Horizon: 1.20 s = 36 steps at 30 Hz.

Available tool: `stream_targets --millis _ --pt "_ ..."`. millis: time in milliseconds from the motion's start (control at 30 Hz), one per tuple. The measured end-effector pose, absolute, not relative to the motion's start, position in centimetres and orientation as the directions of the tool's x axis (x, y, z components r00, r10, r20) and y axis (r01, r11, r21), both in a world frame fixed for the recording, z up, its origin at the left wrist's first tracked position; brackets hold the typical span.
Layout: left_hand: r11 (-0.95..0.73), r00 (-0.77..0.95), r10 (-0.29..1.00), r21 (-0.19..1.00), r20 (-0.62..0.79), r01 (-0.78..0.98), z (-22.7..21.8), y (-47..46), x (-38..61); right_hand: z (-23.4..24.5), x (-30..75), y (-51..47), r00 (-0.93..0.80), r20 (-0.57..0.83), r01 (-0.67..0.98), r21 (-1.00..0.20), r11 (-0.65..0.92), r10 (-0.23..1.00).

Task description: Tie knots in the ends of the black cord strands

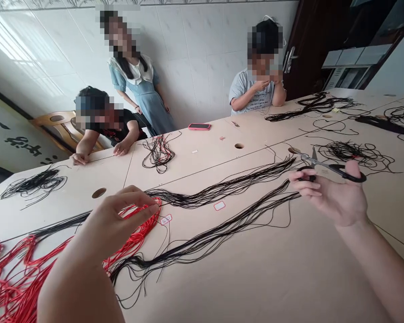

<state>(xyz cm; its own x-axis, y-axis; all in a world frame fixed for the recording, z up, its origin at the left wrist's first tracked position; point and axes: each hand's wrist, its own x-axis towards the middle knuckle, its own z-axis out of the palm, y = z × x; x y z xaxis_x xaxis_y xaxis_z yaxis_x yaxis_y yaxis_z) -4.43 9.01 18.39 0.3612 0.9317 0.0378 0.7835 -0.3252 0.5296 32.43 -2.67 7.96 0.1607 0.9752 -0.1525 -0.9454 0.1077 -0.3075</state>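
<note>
Right hand: The right hand (336,197) is raised a little above the counter (256,278), at the right side of the view.
Right fingers: The fingers (305,184) are closed around the black handles of a pair of scissors (326,167), so they are grasping this tool.
Scissors: The metal blades point to the left, toward a bundle of thin black cords (346,152).
Left hand: The left hand (101,224) is at the lower left, over a mass of red cords (134,240).
Left fingers: The fingers (134,208) are curved, and their tips are at the red cords; I cannot tell if they grasp them.
Long cords: Long black cords (202,242) lie stretched across the counter between the two hands.
Counter: Small labels with red border (219,205) lie near the cords, and there are round holes (239,146) in the top. A phone in a pink case (199,126) lies at the far edge.
People: One seated person (101,130) leans at the far left, one person (141,85) stands behind, and another person (259,92) sits at the far side.
</note>
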Motion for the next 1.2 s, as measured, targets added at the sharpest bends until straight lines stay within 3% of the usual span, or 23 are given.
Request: stream_targets --millis 333,733,1200 --pt "-0.296 0.322 0.945 0.55 0.051 0.781 18.5 8.7 -4.1 7.5 33.5 -2.7 0.253 -0.227 -0.918 -0.363 0.159 0.941" --pt "-0.307 0.333 0.941 0.547 0.055 0.778 18.3 8.8 -4.1 7.5 32.9 -3.0 0.332 -0.262 -0.927 -0.267 0.262 0.906" --pt "-0.293 0.286 0.953 0.56 0.103 0.775 18.2 8.5 -4.2 7.6 33.2 -3.0 0.41 -0.159 -0.826 -0.481 0.292 0.898"
